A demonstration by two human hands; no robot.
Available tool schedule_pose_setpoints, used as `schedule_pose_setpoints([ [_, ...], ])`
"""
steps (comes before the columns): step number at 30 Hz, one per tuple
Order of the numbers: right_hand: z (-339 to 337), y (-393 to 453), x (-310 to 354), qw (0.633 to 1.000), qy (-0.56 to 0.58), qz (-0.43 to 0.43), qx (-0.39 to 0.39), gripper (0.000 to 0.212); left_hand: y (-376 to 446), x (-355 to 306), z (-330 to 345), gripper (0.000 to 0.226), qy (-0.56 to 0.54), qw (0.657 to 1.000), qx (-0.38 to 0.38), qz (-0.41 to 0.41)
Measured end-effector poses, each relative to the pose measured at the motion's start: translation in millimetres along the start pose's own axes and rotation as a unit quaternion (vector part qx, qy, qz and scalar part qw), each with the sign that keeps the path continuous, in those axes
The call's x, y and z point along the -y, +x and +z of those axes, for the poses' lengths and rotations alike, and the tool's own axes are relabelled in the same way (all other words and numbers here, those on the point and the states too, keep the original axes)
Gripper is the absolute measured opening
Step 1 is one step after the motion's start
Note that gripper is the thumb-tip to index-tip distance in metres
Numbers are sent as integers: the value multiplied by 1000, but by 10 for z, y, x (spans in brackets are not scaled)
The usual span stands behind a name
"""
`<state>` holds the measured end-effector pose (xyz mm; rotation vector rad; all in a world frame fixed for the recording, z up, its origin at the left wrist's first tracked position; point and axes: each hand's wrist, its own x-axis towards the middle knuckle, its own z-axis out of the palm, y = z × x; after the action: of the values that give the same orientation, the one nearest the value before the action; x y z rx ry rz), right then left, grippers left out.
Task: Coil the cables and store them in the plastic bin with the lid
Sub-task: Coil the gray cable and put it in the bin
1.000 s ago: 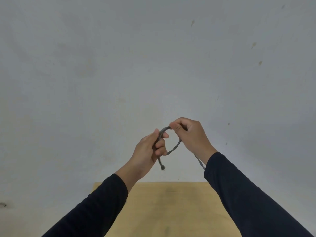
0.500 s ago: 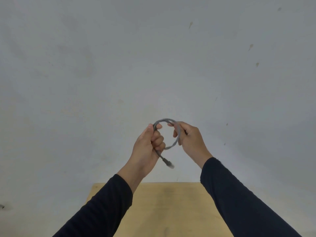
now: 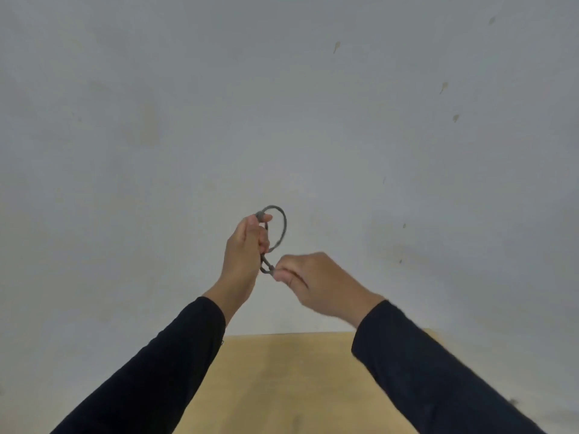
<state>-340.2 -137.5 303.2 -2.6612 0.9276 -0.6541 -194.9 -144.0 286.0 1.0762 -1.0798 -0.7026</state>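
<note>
Above the worktop, both hands are raised in front of a pale grey wall. The left hand is the higher one; its fingers are curled around a thin grey cable, and the thumb presses the cable at the top of the fist. From this grip the cable makes a small round loop that stands out to the right side of the left hand, in the air, touching nothing else. Below the fist a short part of the cable comes out and goes down to the right hand. The right hand is lower and a little blurred; its fingers are bent and the thumb and fingertips pinch the lower end of the cable, just beside the left wrist. How the cable ends inside this pinch I cannot tell. Both arms wear dark sleeves down to the wrists. The worktop is light wood and only its far part shows between the two arms, well below the hands. On the wall, at the right, some small brownish marks are seen.
</note>
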Motion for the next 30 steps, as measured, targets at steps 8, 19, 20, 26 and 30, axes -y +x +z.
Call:
schedule_pose_setpoints([
  [8, -553, 100, -160, 985, 142, 60, -79, 7, -399, -81, 99, 40, -49, 976, 209, -33],
  [19, -449, 44, -273, 941, 325, 87, -28, 20, -396, -200, 80, 42, -121, 961, 234, -82],
  [20, -454, 44, -292, 938, 331, 93, -35, 20, -416, -196, 81, 41, -106, 962, 240, -73],
  [26, -348, 57, -313, 911, 385, 116, -87, 20, -465, -158, 155, 35, -127, 976, 165, -69],
  [30, -167, -43, -386, 892, 400, 163, -137, 25, -325, -219, 90, 35, -292, 944, 99, -115],
])
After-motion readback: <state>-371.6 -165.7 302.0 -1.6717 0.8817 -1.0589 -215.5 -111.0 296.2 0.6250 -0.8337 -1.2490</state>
